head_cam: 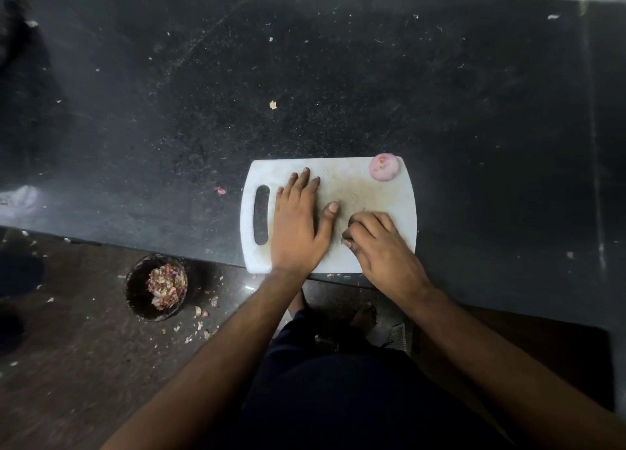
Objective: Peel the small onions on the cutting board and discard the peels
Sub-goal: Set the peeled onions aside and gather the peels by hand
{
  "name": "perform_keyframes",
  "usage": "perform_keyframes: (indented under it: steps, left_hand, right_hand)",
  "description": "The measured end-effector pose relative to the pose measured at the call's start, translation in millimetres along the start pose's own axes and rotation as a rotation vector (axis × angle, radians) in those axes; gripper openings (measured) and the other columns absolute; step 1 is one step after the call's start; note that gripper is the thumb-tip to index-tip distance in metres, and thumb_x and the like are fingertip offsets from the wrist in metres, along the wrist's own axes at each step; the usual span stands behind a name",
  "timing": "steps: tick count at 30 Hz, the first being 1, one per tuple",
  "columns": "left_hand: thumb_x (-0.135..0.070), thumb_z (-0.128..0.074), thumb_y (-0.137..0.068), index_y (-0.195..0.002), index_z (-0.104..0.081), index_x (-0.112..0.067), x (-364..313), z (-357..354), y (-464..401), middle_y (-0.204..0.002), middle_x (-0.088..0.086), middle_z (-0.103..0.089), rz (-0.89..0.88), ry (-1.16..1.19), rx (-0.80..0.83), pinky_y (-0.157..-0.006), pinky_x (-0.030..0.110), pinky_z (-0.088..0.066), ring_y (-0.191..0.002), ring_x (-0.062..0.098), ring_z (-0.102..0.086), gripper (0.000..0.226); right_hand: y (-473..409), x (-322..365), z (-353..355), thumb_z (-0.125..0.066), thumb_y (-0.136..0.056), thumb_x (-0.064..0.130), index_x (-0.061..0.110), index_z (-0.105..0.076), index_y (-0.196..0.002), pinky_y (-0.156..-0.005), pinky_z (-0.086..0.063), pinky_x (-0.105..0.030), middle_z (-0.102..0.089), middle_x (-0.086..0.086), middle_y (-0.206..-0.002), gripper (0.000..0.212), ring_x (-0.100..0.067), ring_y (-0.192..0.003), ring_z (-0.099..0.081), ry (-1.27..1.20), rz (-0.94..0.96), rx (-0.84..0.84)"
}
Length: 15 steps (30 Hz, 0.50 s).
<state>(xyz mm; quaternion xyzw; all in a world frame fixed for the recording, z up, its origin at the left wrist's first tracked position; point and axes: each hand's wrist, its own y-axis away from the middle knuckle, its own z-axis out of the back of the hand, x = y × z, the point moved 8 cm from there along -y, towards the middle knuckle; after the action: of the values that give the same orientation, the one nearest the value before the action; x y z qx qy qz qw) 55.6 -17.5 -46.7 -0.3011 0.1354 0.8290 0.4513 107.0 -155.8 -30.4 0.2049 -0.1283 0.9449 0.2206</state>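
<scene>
A white cutting board (366,185) with a handle slot on its left lies at the near edge of a dark counter. One peeled pink onion (383,167) sits at the board's far right corner. My left hand (298,222) lies flat on the board, palm down, fingers spread, holding nothing. My right hand (379,243) rests on the board's near right part with its fingers curled under; whether small peel scraps are inside it is hidden. A few tiny peel bits (335,275) lie at the board's near edge.
A dark round bin (156,287) with onion peels in it stands on the floor below the counter, to the left. Loose peel scraps lie around it and on the counter (220,190). My feet are below the board. A white wall runs along the counter's far side.
</scene>
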Motion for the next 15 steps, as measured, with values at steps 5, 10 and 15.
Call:
perform_keyframes:
  steps: [5,10,15]
  left_hand:
    - [-0.044,-0.05,-0.107,-0.155,-0.042,-0.01,-6,-7,1,-0.171,0.007,-0.028,-0.06,-0.159,0.054,-0.131,0.046,-0.014,-0.16,0.027,-0.02,0.059]
    - [-0.023,-0.047,-0.109,-0.151,-0.049,-0.01,-7,-2,0,-0.167,0.008,-0.037,-0.051,-0.08,0.024,-0.128,0.046,-0.026,-0.157,0.027,-0.028,0.044]
    - [-0.026,-0.041,-0.111,-0.152,-0.05,-0.01,-3,-1,1,-0.167,0.008,-0.036,-0.063,-0.02,0.117,-0.128,0.046,-0.028,-0.157,0.023,-0.028,0.045]
  right_hand:
    - [0,-2,-9,-0.057,-0.101,0.012,0.013,-0.061,-0.1,-0.087,-0.049,-0.041,-0.055,-0.004,-0.101,0.004,-0.024,-0.092,-0.051,0.022,0.021,0.025]
    - [-4,-28,10,-0.049,-0.103,0.009,0.01,-0.065,-0.108,-0.086,-0.054,-0.031,-0.056,-0.002,-0.107,0.017,-0.016,-0.097,-0.059,-0.367,-0.28,-0.091]
    - [2,-51,27,-0.044,-0.107,0.016,0.016,-0.065,-0.101,-0.055,-0.058,-0.036,-0.059,0.013,-0.084,0.022,-0.002,-0.069,-0.058,-0.563,-0.555,-0.305]
